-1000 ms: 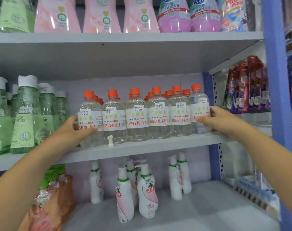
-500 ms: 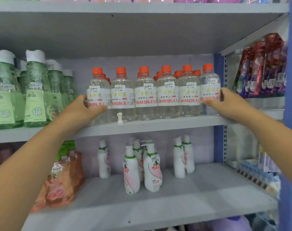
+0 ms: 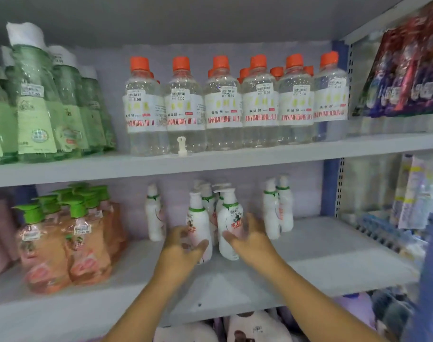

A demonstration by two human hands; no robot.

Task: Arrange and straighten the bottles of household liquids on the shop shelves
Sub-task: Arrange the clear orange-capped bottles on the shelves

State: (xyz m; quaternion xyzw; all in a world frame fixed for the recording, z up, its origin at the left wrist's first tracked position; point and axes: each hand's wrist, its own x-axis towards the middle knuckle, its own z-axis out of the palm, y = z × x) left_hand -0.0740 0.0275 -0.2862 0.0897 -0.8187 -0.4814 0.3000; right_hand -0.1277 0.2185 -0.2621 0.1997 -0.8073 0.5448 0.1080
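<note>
Two white pump bottles with green collars stand at the front of a loose cluster on the lower shelf [image 3: 321, 257]. My left hand [image 3: 183, 245] wraps the lower body of the left front pump bottle [image 3: 198, 218], thumb across its front. My right hand [image 3: 250, 238] is at the right side of the right front pump bottle [image 3: 229, 218], fingers spread, thumb touching its base. More white pump bottles stand behind: one to the left [image 3: 154, 218], a pair to the right [image 3: 277, 208]. Clear bottles with orange caps [image 3: 223, 104] line the shelf above.
Green bottles with white caps [image 3: 35, 99] fill the upper shelf's left. Orange refill pouches with green caps [image 3: 62, 243] crowd the lower shelf's left. A small white pump nozzle [image 3: 181, 145] lies on the upper shelf edge. A blue upright [image 3: 330, 188] and packets [image 3: 408, 70] stand at right.
Both hands have left the ends of the orange-capped bottle row and dropped to the lower shelf, onto the front white pump bottles. My view has tilted down.
</note>
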